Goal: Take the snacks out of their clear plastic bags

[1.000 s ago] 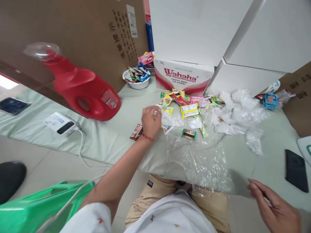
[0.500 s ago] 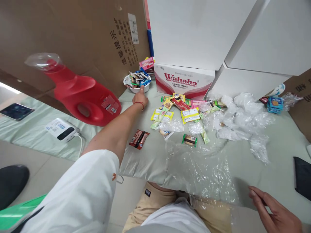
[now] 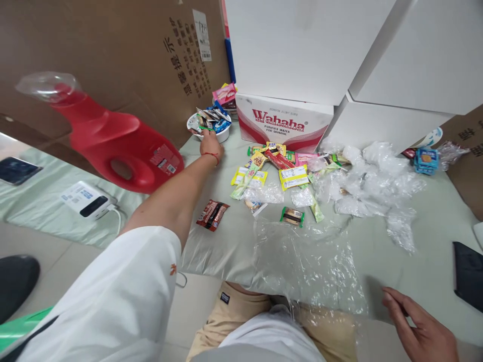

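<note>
Over the last second, our left hand (image 3: 211, 146) leaves the loose snacks and reaches the white plastic bowl (image 3: 223, 136); so the work now sits at that bowl, beside the Wahaha carton (image 3: 281, 121). The bowl is heaped with wrapped snacks (image 3: 216, 117), and a pink wafer packet (image 3: 224, 94) rests just behind; our left fingers are at its near rim, partly hidden among the wrappers; we cannot tell whether they grip anything.

Our right hand (image 3: 424, 327) stays low at the table's front edge; it is loosely closed, thumb against forefinger, with nothing visible between.

A brown snack packet (image 3: 213, 215) lies alone on the pale green tablecloth (image 3: 234, 246), uncovered now that our left hand is away; to its right lie a green-ended biscuit packet (image 3: 292, 216), yellow packets (image 3: 294, 177) and a red stick packet (image 3: 278, 159); crumpled clear wrappers (image 3: 370, 176) spread farther right; a flat clear bag (image 3: 302, 261) droops over the edge towards our lap.
</note>
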{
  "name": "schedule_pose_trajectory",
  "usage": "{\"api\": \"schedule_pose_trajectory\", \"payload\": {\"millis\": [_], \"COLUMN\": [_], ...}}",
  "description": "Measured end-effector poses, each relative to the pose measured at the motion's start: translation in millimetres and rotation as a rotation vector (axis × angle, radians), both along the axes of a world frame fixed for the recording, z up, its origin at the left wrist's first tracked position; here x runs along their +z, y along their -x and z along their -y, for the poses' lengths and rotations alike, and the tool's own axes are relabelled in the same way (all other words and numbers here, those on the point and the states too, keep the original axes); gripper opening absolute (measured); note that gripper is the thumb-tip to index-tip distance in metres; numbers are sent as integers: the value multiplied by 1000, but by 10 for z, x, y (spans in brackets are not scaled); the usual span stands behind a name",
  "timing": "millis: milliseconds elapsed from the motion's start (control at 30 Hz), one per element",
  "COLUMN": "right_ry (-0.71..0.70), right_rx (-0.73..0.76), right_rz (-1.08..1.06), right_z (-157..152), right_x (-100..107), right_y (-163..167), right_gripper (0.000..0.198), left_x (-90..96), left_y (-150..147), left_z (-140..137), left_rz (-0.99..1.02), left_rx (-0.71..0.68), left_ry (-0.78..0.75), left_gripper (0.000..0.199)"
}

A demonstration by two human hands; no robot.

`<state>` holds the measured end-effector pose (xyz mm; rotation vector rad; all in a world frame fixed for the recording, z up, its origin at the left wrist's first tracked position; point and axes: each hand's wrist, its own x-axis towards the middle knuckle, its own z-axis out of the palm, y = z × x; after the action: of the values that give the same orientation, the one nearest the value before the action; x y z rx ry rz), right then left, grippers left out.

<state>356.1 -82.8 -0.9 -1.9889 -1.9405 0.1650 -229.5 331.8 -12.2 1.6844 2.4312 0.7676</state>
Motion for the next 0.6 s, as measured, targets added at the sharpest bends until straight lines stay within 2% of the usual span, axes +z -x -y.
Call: {"api": "schedule_pose_trajectory", "payload": {"millis": [67,167,367,467,600], "right_ry": [-12,-38,-90,-124,-192], "right_rx": [0,15,116,155,85], "right_rz": [-28,-58,-116,-115,-86], "right_z": [-71,-146,-185,-150,-28], "right_x": [-23,-66,-107,-103,-153], "right_y": [95,219,313,269,113], "right_gripper": [40,40,34,34,40], "left_x": [-44,-123,-191,-103,172], "left_y": [-94,-275,-577,-637,-749], "left_z": [112,445,1124,1306,1540], "left_rz": [17,11,50,61,32], "left_rx": [49,94,-35,-116,-266], "left_ry": [-60,-116,-234,-313,-506], "left_gripper": [35,28,15,21,21]}}
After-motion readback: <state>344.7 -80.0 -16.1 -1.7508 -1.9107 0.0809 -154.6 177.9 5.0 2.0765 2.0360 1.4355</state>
